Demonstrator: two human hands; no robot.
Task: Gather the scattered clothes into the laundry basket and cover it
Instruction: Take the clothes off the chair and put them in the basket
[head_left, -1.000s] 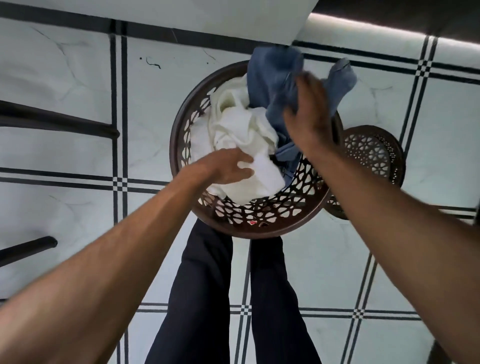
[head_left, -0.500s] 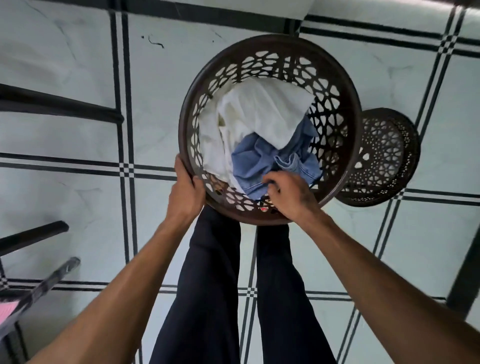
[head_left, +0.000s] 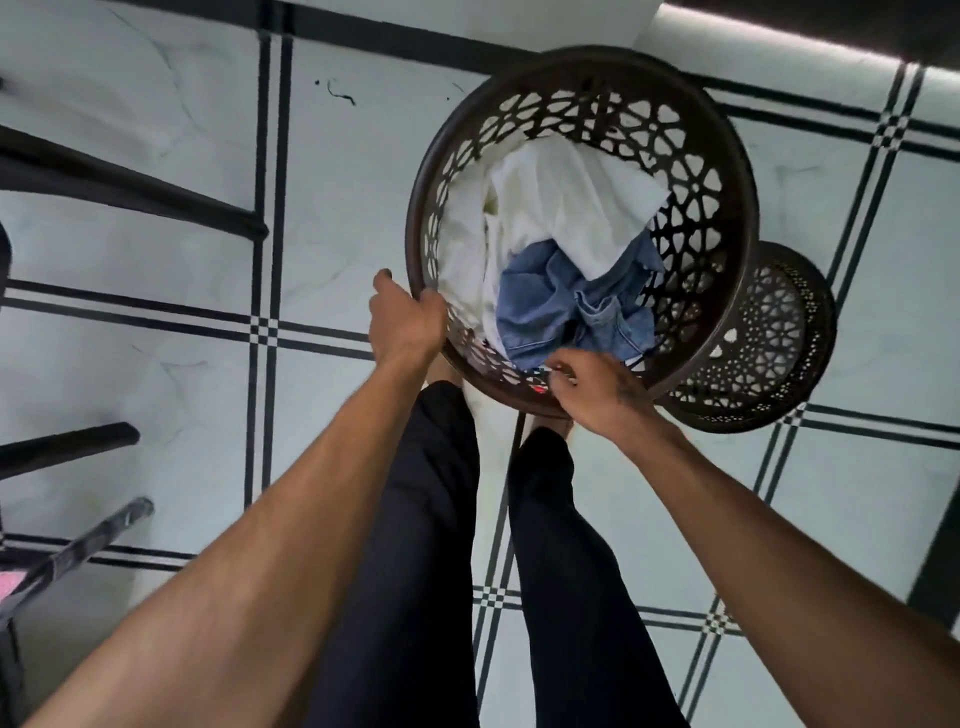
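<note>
A round dark brown lattice laundry basket (head_left: 722, 208) stands on the tiled floor in front of my feet. Inside it lie a white cloth (head_left: 566, 208) and, nearer to me, a crumpled blue denim garment (head_left: 550, 306). My left hand (head_left: 405, 322) grips the basket's near-left rim, fingers curled over the edge. My right hand (head_left: 597, 389) is at the near rim, its fingers curled over the edge close to the denim. The basket's brown lattice lid (head_left: 769, 343) lies on the floor behind the basket's right side, partly hidden by it.
My legs in dark trousers (head_left: 431, 545) stand just below the basket. Black metal furniture legs (head_left: 130, 197) cross the floor on the left, with more bars (head_left: 78, 551) at the lower left. A dark edge (head_left: 940, 561) runs at the far right.
A second ago both hands were pushing the white and blue clothes down into the basket. Both then moved to the near rim and have stayed there.
</note>
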